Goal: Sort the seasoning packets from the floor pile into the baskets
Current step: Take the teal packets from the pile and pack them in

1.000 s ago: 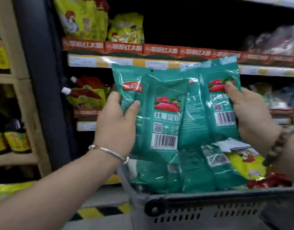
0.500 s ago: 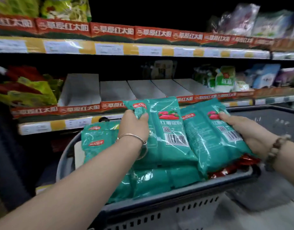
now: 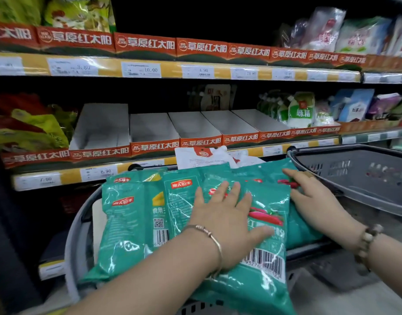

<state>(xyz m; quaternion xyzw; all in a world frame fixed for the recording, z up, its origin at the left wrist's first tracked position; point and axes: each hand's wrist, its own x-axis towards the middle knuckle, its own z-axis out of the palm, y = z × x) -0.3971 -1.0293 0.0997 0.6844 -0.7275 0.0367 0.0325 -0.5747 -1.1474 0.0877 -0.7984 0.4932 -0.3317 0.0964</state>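
While shelves (image 3: 172,69) fill the background, I see the grey basket (image 3: 69,246) heaped with teal packets (image 3: 131,223); the left hand (image 3: 222,221) and right hand (image 3: 313,198) lie flat on top, fingers straight and spread, probably pressing the slippery stack level so nothing slides out.

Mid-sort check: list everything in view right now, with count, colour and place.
teal packets: at least four, teal, piled overlapping in the near basket
near basket: one, grey, bottom centre
white packet: one, white with red logo, behind the teal pile
second basket: one, grey, right of the pile
shelf trays: five, white with orange fronts, middle shelf
yellow-red bags: several, middle shelf left
spout pouches: several, white-green, middle shelf right
price tags: many, white, shelf edges
left hand: one, flat on the teal pile, fingers straight
right hand: one, touching the pile's right side
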